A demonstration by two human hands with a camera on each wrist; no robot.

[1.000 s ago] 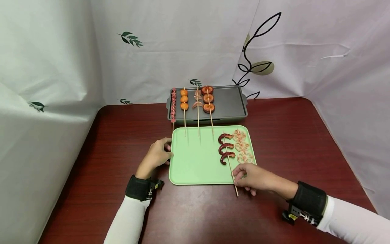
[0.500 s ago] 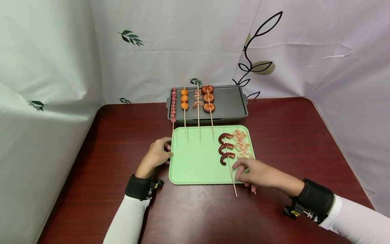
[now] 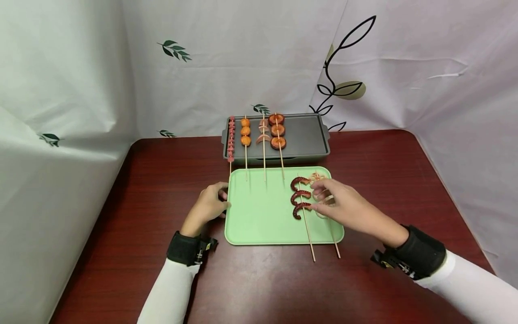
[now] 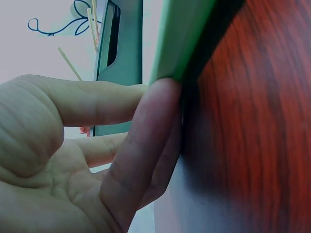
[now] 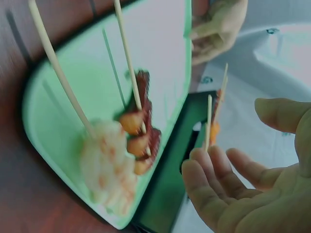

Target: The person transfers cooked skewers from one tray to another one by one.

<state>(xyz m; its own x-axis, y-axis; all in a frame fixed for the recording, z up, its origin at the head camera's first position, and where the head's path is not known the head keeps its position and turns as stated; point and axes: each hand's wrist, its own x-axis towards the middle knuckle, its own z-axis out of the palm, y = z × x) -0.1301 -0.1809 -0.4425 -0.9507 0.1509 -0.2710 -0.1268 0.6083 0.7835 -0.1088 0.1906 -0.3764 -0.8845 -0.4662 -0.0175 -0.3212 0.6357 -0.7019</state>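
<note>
Smooth pale-green plastic tray (image 3: 259,220) holds curled dark-red sausage skewer (image 3: 300,197); right hand (image 3: 344,207) hovers, fingers spread wide; left hand (image 3: 206,208) fingers pinch its left rim.

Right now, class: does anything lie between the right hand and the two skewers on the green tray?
Nothing visible does. The right hand, fingers spread and holding nothing, hovers directly over the lotus-root skewer, beside the sausage skewer on the green tray.
</note>
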